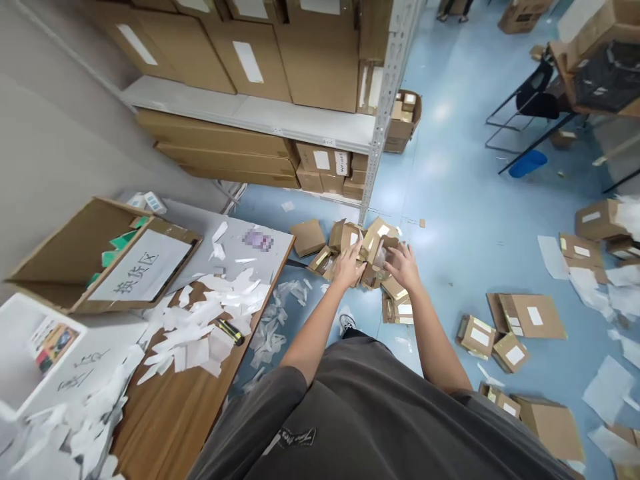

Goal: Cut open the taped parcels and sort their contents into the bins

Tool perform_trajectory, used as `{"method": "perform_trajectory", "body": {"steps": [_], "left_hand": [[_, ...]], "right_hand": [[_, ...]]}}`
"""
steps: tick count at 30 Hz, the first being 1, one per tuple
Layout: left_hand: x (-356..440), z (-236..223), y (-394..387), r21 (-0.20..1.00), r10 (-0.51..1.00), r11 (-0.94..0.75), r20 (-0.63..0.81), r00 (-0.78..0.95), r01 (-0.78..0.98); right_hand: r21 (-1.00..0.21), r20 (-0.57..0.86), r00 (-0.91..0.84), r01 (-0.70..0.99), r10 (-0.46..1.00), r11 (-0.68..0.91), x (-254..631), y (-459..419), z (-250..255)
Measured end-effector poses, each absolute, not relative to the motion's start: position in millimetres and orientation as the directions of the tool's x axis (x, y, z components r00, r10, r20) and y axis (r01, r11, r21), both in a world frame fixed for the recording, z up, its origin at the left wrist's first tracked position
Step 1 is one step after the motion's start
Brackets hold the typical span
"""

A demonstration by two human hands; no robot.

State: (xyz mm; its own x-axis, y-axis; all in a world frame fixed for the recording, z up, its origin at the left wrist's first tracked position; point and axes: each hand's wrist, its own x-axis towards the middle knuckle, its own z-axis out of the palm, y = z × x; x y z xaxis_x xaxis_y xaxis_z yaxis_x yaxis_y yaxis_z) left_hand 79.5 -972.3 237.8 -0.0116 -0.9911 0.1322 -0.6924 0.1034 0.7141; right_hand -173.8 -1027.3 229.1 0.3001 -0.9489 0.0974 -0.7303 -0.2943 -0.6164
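Both my arms reach forward over a heap of small opened cardboard boxes on the blue floor. My left hand and my right hand grip the two sides of one small cardboard box held between them, above the heap. A clear bit of plastic shows at the box's opening. My fingers curl around its edges.
A wooden table at left carries torn white paper scraps, a yellow-black utility knife, an open carton with a sign, and a white bin. A metal shelf with large cartons stands ahead. More boxes and papers litter the floor at right.
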Motion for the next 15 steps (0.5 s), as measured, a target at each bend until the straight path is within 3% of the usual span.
{"method": "perform_trajectory", "body": {"steps": [8,15], "left_hand": [[156.4,248.9,-919.6,0.65,-0.944,-0.161,0.118,0.307,-0.743],[236.3,251.6,-791.6,0.599,-0.765,-0.484,0.063,0.64,-0.638]], "right_hand": [[-0.662,0.171,0.565,-0.541,-0.807,-0.519,-74.9,-1039.0,225.0],[-0.651,0.193,0.811,-0.316,-0.552,-0.691,43.6,-1016.7,232.1]]}}
